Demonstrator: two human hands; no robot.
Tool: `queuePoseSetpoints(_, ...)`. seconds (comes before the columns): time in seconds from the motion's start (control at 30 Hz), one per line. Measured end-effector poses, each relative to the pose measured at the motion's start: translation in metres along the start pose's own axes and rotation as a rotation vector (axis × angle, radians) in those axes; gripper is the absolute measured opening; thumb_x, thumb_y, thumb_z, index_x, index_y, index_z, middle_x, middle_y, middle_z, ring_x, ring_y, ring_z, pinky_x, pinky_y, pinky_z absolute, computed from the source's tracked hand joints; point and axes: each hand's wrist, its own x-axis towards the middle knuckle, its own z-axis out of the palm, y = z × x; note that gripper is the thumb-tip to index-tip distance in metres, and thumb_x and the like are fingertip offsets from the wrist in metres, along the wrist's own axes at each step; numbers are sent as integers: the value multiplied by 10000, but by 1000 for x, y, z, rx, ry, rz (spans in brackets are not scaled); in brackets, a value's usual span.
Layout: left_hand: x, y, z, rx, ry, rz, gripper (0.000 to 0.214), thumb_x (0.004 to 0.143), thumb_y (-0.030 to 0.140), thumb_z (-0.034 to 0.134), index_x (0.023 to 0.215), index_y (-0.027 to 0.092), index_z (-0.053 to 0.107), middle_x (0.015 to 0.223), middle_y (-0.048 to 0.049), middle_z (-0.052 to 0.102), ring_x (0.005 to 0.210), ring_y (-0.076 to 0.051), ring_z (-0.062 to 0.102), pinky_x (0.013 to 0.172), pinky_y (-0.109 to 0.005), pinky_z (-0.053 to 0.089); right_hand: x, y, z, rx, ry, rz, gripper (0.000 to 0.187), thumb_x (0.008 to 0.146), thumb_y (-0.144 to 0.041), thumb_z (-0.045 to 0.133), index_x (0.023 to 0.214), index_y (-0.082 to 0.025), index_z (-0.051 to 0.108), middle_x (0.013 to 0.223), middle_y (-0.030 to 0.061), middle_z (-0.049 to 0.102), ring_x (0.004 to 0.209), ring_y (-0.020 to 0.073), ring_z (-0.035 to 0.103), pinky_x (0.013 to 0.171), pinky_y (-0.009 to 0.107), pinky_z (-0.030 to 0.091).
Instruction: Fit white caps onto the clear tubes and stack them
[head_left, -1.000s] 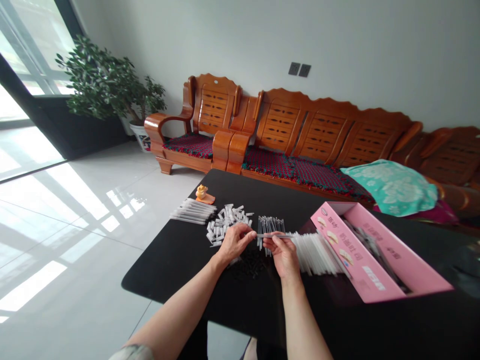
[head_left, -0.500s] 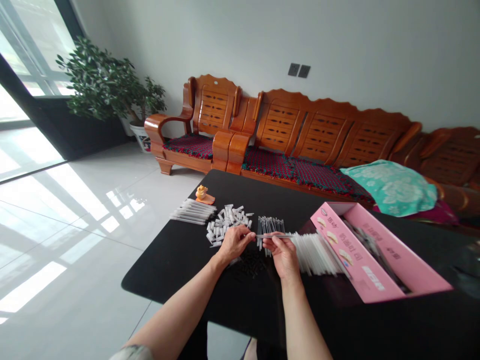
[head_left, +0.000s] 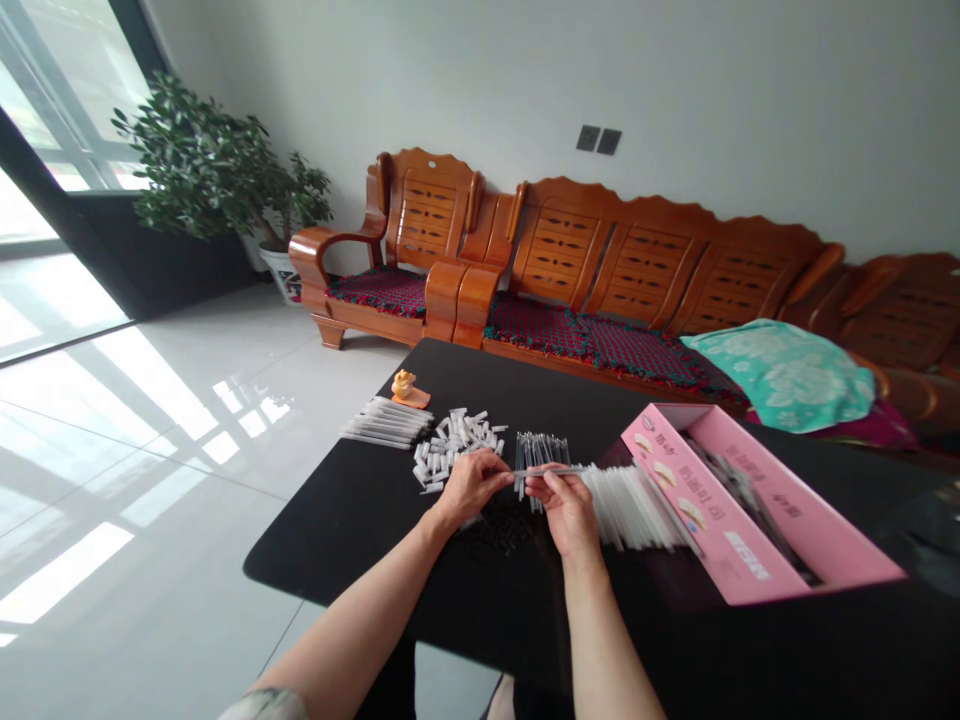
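Over a black table (head_left: 360,520), my left hand (head_left: 469,487) and my right hand (head_left: 566,510) hold one thin clear tube (head_left: 547,471) between them, lying level. The left fingers pinch its left end. My right fingers are closed round its middle. Under the hands lies a heap of small black parts (head_left: 502,528). Behind the left hand is a pile of small white caps (head_left: 450,445). A bunch of thin clear refills (head_left: 541,450) lies behind the tube. A row of white tubes (head_left: 637,505) stretches to the right of my right hand.
An open pink cardboard box (head_left: 757,540) lies on the table's right side. A bundle of white tubes (head_left: 386,422) and a small orange figurine (head_left: 405,386) sit at the far left corner. Wooden sofas (head_left: 600,270) and a potted plant (head_left: 217,170) stand behind.
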Motion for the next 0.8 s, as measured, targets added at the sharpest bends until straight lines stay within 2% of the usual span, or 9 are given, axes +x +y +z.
queuePoseSetpoints(0.1, -1, 2, 0, -31, 30, -8, 298, 773, 453, 706, 879, 176, 719, 793, -22, 631, 640, -122, 509, 603, -228, 380, 0, -1, 1, -1, 11, 0, 187, 743, -236, 774, 884, -153, 684, 847, 80, 764, 686, 172, 730, 634, 265, 616)
queuePoseSetpoints(0.17, -2, 3, -1, -30, 36, -6, 324, 796, 470, 678, 938, 181, 714, 818, -21, 635, 635, -118, 504, 604, -228, 377, 0, -1, 2, 1, 24, -2, 192, 743, -239, 775, 888, -155, 683, 839, 77, 764, 680, 173, 730, 629, 269, 617)
queuePoseSetpoints(0.3, -2, 2, -1, 25, -8, 13, 392, 923, 438, 504, 738, 162, 713, 670, -19, 595, 618, -120, 509, 608, -238, 352, -1, -2, 3, -6, 29, -2, 185, 741, -247, 778, 869, -152, 682, 828, 81, 764, 674, 173, 728, 623, 267, 616)
queuePoseSetpoints(0.43, -1, 1, 1, 10, -5, 1, 308, 844, 429, 631, 725, 154, 700, 680, -21, 606, 643, -128, 526, 614, -236, 362, -1, -1, 2, -19, 22, -2, 185, 744, -259, 777, 861, -150, 684, 827, 83, 763, 664, 168, 725, 611, 255, 611)
queuePoseSetpoints(0.57, -1, 5, -2, -52, 18, -5, 320, 753, 465, 724, 866, 165, 713, 771, -19, 626, 634, -118, 502, 592, -225, 371, 0, 1, 0, -6, 43, 2, 207, 732, -273, 788, 863, -158, 676, 798, 71, 762, 639, 169, 721, 587, 258, 609)
queuePoseSetpoints(0.63, -2, 6, -3, -50, 9, -3, 345, 777, 487, 694, 915, 172, 717, 785, -19, 628, 628, -113, 495, 593, -225, 371, 0, 1, 0, -5, 58, 2, 219, 722, -275, 796, 863, -160, 674, 784, 66, 761, 628, 169, 719, 578, 257, 608)
queuePoseSetpoints(0.73, -2, 5, -1, -16, -37, 13, 343, 874, 462, 581, 801, 158, 724, 697, -18, 610, 627, -116, 511, 600, -229, 361, 0, 0, 2, -17, 56, 2, 216, 722, -279, 795, 853, -158, 673, 790, 67, 760, 628, 168, 717, 576, 260, 608)
queuePoseSetpoints(0.8, -2, 4, 2, -8, -47, 17, 338, 869, 441, 593, 740, 154, 717, 664, -19, 608, 628, -118, 521, 596, -230, 358, -1, -1, 3, -28, 48, 1, 208, 725, -280, 790, 847, -157, 674, 799, 68, 760, 629, 169, 716, 576, 264, 607)
